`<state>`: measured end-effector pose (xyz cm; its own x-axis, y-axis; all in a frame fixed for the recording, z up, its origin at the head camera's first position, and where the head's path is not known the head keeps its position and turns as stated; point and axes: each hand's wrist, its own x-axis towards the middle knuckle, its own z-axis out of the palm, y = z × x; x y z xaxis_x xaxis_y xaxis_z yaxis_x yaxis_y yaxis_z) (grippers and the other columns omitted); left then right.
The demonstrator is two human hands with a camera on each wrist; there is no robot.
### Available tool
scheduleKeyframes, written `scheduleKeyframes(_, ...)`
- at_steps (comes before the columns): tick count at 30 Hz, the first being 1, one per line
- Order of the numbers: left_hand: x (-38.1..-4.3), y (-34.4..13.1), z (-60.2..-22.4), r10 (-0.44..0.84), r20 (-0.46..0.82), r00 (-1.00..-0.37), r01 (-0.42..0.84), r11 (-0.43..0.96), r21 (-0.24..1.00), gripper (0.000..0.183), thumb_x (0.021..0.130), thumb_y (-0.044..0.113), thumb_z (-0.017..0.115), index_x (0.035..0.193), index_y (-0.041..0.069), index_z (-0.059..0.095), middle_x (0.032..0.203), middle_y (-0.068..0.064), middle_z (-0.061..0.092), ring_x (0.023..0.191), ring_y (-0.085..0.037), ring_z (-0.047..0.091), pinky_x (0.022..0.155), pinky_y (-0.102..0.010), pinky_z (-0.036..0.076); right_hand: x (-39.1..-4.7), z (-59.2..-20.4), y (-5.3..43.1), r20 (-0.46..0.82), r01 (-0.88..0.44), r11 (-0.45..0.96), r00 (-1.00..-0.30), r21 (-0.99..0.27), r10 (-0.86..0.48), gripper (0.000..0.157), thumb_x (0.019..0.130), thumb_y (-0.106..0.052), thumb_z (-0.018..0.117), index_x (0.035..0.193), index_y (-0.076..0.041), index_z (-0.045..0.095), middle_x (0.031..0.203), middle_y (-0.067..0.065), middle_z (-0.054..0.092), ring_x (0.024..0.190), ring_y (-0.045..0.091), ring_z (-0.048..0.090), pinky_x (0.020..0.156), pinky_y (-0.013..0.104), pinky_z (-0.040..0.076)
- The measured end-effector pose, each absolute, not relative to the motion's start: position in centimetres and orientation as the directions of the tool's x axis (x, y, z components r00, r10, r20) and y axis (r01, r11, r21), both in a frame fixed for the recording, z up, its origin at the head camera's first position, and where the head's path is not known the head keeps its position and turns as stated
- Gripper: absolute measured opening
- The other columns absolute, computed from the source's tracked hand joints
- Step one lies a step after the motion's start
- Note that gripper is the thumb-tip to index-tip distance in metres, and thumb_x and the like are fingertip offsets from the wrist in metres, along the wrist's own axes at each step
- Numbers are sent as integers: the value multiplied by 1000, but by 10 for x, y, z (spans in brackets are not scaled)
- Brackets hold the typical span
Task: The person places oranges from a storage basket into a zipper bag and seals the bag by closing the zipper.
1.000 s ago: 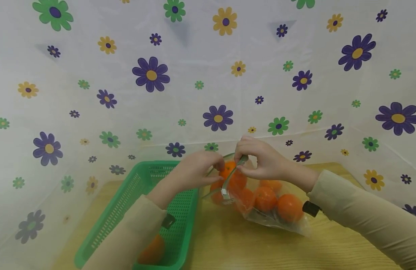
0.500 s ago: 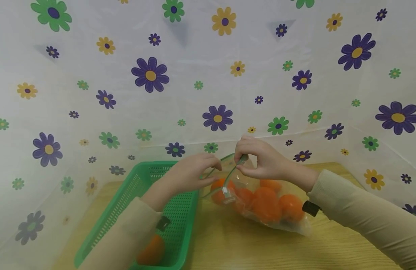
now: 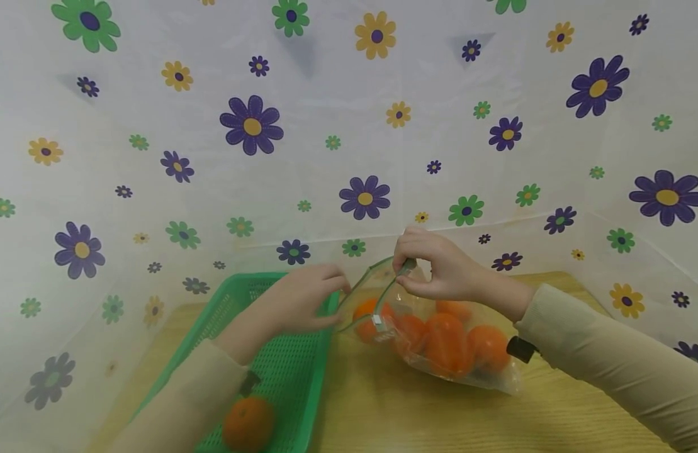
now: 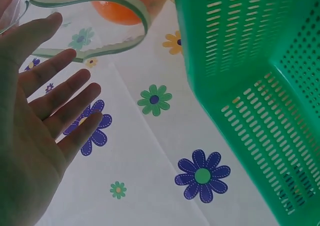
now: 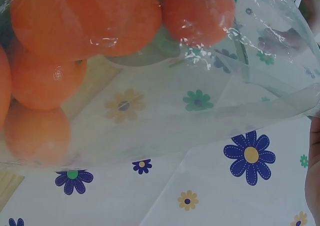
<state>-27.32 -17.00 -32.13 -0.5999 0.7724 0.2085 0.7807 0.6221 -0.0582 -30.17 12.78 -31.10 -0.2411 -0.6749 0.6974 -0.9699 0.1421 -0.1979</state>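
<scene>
A clear zip bag (image 3: 419, 296) with a green-edged mouth lies on the table, several oranges (image 3: 446, 340) inside it. My right hand (image 3: 439, 264) pinches the bag's rim between thumb and fingers, holding the mouth apart. Just left of that mouth is my left hand (image 3: 303, 302), above the green basket's right rim. Its fingers are spread and hold nothing, as the left wrist view shows of the same hand (image 4: 45, 101). One orange (image 3: 248, 423) sits in the near end of the green basket (image 3: 320, 371). In the right wrist view the bagged oranges (image 5: 85, 21) show through the plastic.
The wooden table (image 3: 382, 415) carries the basket on the left and the bag on the right. Behind and beside it hangs a white sheet (image 3: 326, 170) printed with flowers.
My left hand has drawn back left from the bag's mouth toward the basket, leaving an orange lower in the bag. The right hand keeps its grip on the rim.
</scene>
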Motion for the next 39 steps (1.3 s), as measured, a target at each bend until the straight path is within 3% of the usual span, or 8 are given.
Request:
scheduleKeyframes(6,-269,-185,-322,750,166,-641,754,655,-52,51,86,34,88,128,15,68,130,-4,66,116,-23,66,102,-41,59,-303,-311,127,695,-970,139,-241,-201,-677,17,82,2,75,89,-12,68,80,-3,59,82,11,48,71,23,43)
scheduleKeyframes(14,-262,-204,-319,695,113,-710,697,717,-27,70,81,36,93,139,13,63,149,-16,58,135,-37,59,114,-54,52,-302,-309,127,694,-969,142,-245,-203,-677,18,82,2,76,89,-12,68,81,-3,60,83,11,48,71,23,44)
scheduleKeyframes(23,-252,-221,-317,648,101,-755,649,760,-20,81,74,38,97,145,21,60,158,-18,49,140,-45,54,113,-65,49,-304,-308,126,698,-973,134,-230,-190,-678,18,81,2,75,88,-12,67,80,-3,61,82,11,48,71,24,45)
scheduleKeyframes(39,-233,-254,-322,623,109,-775,620,782,-66,95,67,43,99,149,20,57,156,-22,50,138,-47,55,111,-68,49,-303,-308,126,683,-969,153,-246,-195,-687,17,82,0,75,89,-12,67,81,-3,61,83,11,49,72,27,46)
